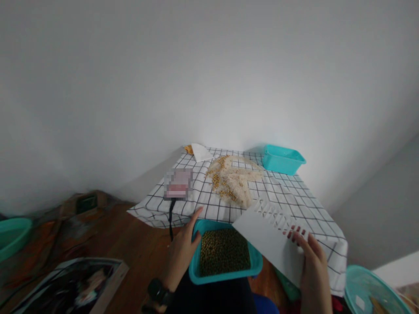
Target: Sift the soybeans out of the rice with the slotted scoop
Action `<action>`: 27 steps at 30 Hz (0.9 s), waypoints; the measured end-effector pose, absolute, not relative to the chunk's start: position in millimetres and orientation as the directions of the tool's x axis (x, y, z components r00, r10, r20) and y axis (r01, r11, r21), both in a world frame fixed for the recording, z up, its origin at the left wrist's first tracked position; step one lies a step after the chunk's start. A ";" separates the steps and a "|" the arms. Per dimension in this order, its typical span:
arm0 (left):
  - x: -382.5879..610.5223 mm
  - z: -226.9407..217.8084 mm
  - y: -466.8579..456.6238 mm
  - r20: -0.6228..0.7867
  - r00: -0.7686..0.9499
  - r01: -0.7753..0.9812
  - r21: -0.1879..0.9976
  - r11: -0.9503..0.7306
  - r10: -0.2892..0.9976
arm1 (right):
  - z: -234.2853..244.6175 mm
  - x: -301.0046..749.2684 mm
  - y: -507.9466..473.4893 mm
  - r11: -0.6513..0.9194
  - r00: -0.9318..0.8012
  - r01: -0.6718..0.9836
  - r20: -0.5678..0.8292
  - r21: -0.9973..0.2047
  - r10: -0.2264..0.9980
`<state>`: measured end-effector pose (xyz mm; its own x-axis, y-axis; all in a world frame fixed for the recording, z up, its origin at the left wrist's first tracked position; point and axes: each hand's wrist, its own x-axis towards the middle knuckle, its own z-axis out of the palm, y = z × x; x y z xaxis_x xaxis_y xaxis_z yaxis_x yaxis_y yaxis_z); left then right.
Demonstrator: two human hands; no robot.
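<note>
Beans [225, 253] sit in the tub [225, 278] that left fingers [195, 216] grip beside the tabletop [284, 192], while right fingers [307, 246] clasp a slotted sheet [266, 237] — work looks partway, yellow grains [216, 181] lying loose beyond.

Left hand [180, 253] clasps the turquoise tub [225, 278] of small beans [224, 253]; right hand [312, 255] grips a slotted white sheet [270, 235], and beyond, golden grains [216, 181] lie over the checked cloth [278, 187].
</note>
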<state>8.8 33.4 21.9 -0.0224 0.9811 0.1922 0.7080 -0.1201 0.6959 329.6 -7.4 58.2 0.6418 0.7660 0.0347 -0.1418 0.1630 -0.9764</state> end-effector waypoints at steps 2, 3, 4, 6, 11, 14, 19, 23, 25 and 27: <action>9.4 21.2 33.2 0.206 -0.029 0.707 0.696 -0.126 0.978 | 55.5 332.4 -7.1 0.196 0.690 -0.152 0.038 -0.969 0.723; 9.7 20.7 33.0 0.213 -0.032 0.705 0.697 -0.129 0.977 | 55.2 331.2 -6.9 0.209 0.701 -0.157 0.040 -0.965 0.712; 10.0 20.4 33.0 0.219 -0.033 0.703 0.699 -0.133 0.975 | 55.2 328.2 -6.5 0.220 0.704 -0.165 0.042 -0.961 0.709; 10.1 19.8 32.8 0.215 -0.038 0.703 0.699 -0.127 0.976 | 55.7 318.1 -5.2 0.232 0.690 -0.198 0.033 -0.952 0.724; 8.6 19.0 32.4 0.235 -0.031 0.694 0.704 -0.148 0.972 | 55.7 295.3 1.6 0.201 0.593 -0.346 -0.048 -0.916 0.804; 7.6 17.9 32.5 0.235 -0.022 0.686 0.710 -0.157 0.972 | 57.2 293.1 1.9 0.176 0.582 -0.401 -0.102 -0.899 0.806; 9.4 20.1 32.2 0.212 -0.047 0.690 0.713 -0.122 0.976 | 66.4 296.0 -13.3 0.295 0.740 -0.200 0.054 -0.934 0.670; 11.4 24.7 31.4 0.191 -0.043 0.689 0.716 -0.109 0.981 | 76.4 298.0 -29.0 0.326 0.798 -0.083 0.133 -0.942 0.588; 11.5 26.3 30.9 0.187 -0.041 0.699 0.707 -0.105 0.982 | 81.0 296.2 -34.2 0.325 0.806 -0.049 0.155 -0.945 0.571; 11.5 27.6 30.1 0.190 -0.031 0.718 0.687 -0.110 0.981 | 85.5 292.7 -38.2 0.331 0.807 -0.030 0.173 -0.943 0.564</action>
<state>11.5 30.1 27.6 -0.0313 0.9812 0.1902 0.7182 -0.1103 0.6871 292.7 -38.2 85.5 0.8074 0.5643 0.1725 -0.0299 0.3312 -0.9431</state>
